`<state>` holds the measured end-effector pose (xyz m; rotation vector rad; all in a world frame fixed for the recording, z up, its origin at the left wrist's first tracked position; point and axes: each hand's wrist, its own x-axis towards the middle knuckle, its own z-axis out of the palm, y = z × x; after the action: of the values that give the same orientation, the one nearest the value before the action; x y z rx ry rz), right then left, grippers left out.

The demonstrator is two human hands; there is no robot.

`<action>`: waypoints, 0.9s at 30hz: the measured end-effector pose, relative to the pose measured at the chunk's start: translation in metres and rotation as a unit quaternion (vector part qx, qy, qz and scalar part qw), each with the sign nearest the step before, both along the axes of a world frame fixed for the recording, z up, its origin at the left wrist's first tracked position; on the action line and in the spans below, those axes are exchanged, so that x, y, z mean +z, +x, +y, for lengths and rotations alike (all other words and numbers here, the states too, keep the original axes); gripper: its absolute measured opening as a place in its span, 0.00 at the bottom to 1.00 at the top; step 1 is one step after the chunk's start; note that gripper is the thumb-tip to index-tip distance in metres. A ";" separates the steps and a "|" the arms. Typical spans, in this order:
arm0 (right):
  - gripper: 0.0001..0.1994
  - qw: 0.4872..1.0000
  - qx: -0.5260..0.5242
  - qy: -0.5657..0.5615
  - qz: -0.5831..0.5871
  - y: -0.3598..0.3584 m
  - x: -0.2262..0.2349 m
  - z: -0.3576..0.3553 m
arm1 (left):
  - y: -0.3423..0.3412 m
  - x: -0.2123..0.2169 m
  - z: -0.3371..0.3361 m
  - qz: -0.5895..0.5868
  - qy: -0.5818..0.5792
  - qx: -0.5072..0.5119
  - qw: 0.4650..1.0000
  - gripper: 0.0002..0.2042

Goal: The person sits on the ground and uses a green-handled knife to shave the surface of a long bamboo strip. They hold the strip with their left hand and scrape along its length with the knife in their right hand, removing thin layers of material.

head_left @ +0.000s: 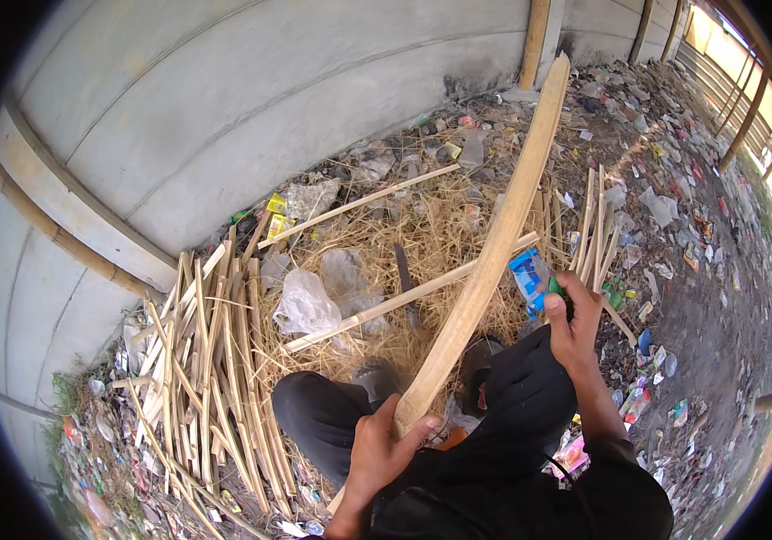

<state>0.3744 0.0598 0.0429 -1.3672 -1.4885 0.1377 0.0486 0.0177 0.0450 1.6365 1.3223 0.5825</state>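
Observation:
My left hand is closed round the lower end of a long, wide bamboo slat, which slants up and away to the right over the straw-like shavings. Above my right knee, my right hand is apart from the slat, with thumb and fingers curled. A small dark and green bit shows between them; what it is I cannot make out. A dark-bladed knife lies on the shavings ahead of my feet. Beside it, a thin bamboo strip passes beneath the raised slat.
A heap of split bamboo strips lies to my left, and a smaller bunch to the right. Crumpled clear plastic and a blue packet lie among the shavings. Ahead stands a grey panel wall. Litter covers the ground rightward.

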 end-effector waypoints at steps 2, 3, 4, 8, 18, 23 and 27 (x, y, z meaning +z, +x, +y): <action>0.15 0.996 0.083 0.010 -0.036 -0.022 -0.004 -0.006 | 0.004 0.002 0.008 0.001 0.016 0.010 1.000 0.26; 0.15 0.989 0.131 0.005 -0.074 -0.034 -0.002 -0.008 | 0.005 0.002 0.011 -0.005 0.021 0.011 1.000 0.26; 0.15 0.983 0.156 -0.007 -0.100 -0.043 -0.003 -0.010 | 0.008 0.003 0.015 -0.012 0.027 0.008 1.000 0.26; 0.16 0.973 0.200 0.000 -0.112 -0.063 -0.008 -0.013 | 0.017 0.013 0.021 -0.057 0.047 -0.007 0.997 0.26; 0.16 0.974 0.184 0.006 -0.136 -0.068 -0.001 -0.014 | 0.025 0.013 0.023 -0.079 0.010 -0.001 0.997 0.25; 0.15 0.995 0.061 0.028 -0.077 -0.036 -0.004 0.007 | 0.017 0.011 0.011 -0.035 -0.029 -0.008 0.999 0.25; 0.15 0.996 -0.024 0.025 -0.086 0.001 0.005 0.019 | 0.009 0.008 0.000 -0.009 -0.033 -0.027 0.999 0.25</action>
<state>0.3750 0.0783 0.0475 -1.4007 -1.5883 -0.0483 0.0576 0.0175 0.0535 1.6043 1.2672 0.5137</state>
